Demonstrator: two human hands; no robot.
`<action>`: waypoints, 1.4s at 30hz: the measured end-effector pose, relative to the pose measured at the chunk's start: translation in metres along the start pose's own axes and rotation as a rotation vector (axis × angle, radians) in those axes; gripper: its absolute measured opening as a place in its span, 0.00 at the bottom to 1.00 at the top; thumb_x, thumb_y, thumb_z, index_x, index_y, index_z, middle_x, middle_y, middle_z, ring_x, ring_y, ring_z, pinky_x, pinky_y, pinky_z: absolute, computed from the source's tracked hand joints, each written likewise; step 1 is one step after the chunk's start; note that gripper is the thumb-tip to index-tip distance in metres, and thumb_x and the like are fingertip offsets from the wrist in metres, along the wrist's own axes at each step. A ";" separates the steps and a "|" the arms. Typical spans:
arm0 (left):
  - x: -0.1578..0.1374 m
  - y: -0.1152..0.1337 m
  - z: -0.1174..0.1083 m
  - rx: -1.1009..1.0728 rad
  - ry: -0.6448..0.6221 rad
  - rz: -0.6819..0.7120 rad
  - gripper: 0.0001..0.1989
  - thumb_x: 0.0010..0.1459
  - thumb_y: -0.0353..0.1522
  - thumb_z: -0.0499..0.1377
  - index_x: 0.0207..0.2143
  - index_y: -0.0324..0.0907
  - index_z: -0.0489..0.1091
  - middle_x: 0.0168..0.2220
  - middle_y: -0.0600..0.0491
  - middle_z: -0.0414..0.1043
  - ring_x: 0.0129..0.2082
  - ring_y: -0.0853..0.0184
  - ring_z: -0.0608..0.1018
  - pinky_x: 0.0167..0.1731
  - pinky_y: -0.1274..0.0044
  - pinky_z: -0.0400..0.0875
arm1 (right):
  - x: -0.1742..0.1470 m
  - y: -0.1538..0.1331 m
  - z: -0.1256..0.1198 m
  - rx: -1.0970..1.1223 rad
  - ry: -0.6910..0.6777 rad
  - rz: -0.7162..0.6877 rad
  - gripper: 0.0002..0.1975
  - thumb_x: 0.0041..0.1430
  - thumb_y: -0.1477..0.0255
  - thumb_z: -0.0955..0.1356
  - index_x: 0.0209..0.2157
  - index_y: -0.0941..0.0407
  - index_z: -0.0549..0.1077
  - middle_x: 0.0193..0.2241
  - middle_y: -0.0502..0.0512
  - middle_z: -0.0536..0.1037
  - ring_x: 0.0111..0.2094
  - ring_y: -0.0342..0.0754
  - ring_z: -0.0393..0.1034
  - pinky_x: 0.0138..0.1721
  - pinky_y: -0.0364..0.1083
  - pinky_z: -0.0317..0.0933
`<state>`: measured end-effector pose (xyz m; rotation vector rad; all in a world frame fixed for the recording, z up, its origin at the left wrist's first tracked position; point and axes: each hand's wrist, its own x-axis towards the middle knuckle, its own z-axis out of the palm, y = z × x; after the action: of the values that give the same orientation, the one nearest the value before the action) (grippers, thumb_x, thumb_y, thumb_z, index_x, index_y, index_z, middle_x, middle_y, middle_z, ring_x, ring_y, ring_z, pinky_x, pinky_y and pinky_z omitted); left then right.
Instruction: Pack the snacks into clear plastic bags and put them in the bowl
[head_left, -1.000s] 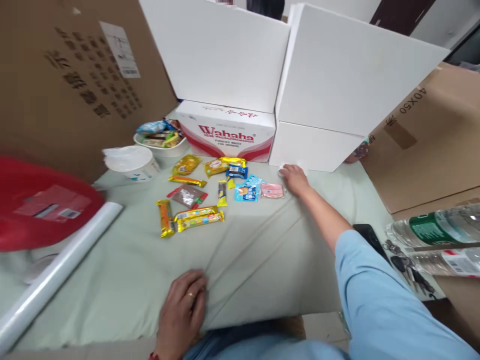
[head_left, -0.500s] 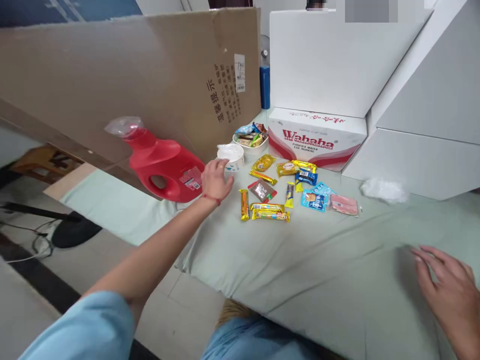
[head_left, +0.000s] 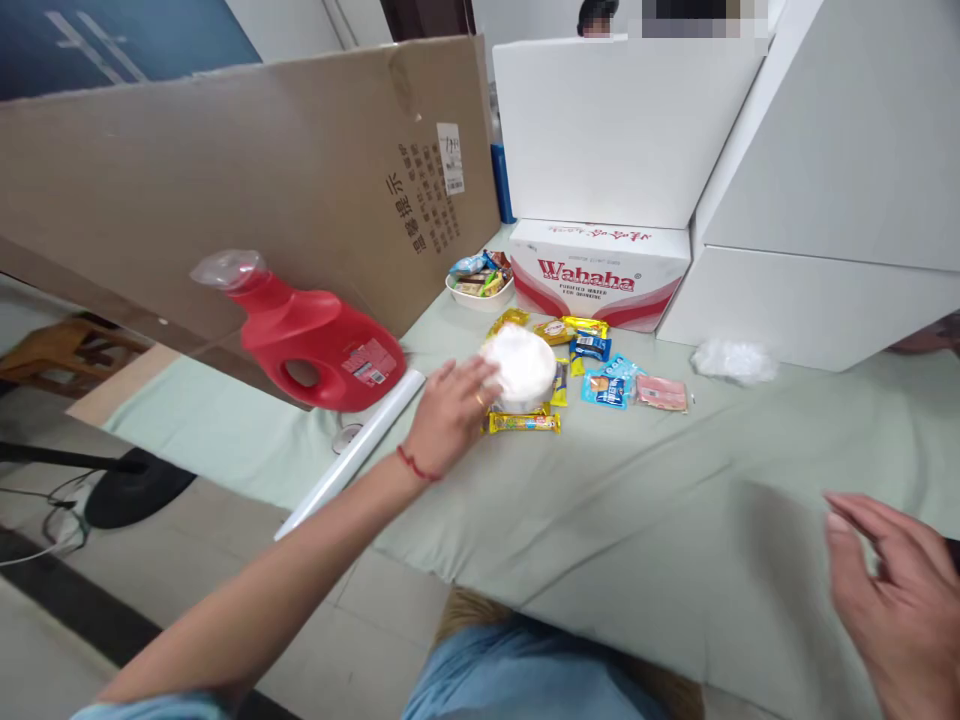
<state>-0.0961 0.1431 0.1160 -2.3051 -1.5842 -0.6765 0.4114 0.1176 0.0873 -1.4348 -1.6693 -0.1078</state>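
My left hand (head_left: 454, 412) is closed on the near-left side of a white paper bowl (head_left: 519, 362), which shows a whitish top and is smeared by motion. It hangs over wrapped snacks, hiding some of them. Just below it lies a yellow-wrapped snack bar (head_left: 523, 423); a blue-wrapped snack (head_left: 591, 346), a light-blue packet (head_left: 606, 388) and a pink packet (head_left: 661, 393) are to its right. My right hand (head_left: 896, 585) is at the right edge, loosely curved with thumb and fingers apart, holding nothing visible.
A red jug (head_left: 322, 345) stands left by a large cardboard box (head_left: 300, 180). Beside it lies a long white tube (head_left: 352, 450). At the back are a snack-filled white bowl (head_left: 480, 298) and a Wahaha carton (head_left: 600, 275). Crumpled clear plastic (head_left: 735, 361) lies right. A person's head shows behind.
My left hand has taken hold of the white paper bowl and carried it right and nearer, over the snacks. The white tube has come into sight. The view has shifted slightly.
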 end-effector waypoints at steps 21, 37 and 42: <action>-0.098 0.177 0.044 -0.608 0.195 -0.159 0.29 0.64 0.22 0.53 0.67 0.44 0.58 0.60 0.44 0.73 0.63 0.62 0.73 0.60 0.63 0.74 | 0.028 -0.181 0.089 -0.146 -1.406 -0.623 0.25 0.65 0.79 0.64 0.63 0.54 0.68 0.62 0.61 0.74 0.55 0.55 0.76 0.49 0.48 0.71; -0.096 0.183 0.051 -0.646 0.219 -0.118 0.22 0.63 0.21 0.53 0.57 0.44 0.67 0.50 0.44 0.75 0.58 0.58 0.76 0.55 0.62 0.77 | 0.031 -0.163 0.035 0.173 -1.160 -0.382 0.21 0.55 0.75 0.72 0.52 0.53 0.76 0.43 0.56 0.76 0.37 0.48 0.74 0.39 0.44 0.68; -0.084 0.191 0.042 -0.749 0.167 -0.022 0.15 0.60 0.18 0.53 0.44 0.42 0.71 0.41 0.47 0.75 0.58 0.58 0.75 0.55 0.63 0.77 | 0.077 -0.103 0.028 0.603 -0.766 0.269 0.25 0.55 0.69 0.71 0.55 0.52 0.69 0.39 0.51 0.75 0.33 0.44 0.70 0.30 0.41 0.65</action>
<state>0.0653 0.0242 0.0449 -2.5985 -1.4329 -1.6481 0.3176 0.1587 0.1697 -1.2630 -1.8250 1.1251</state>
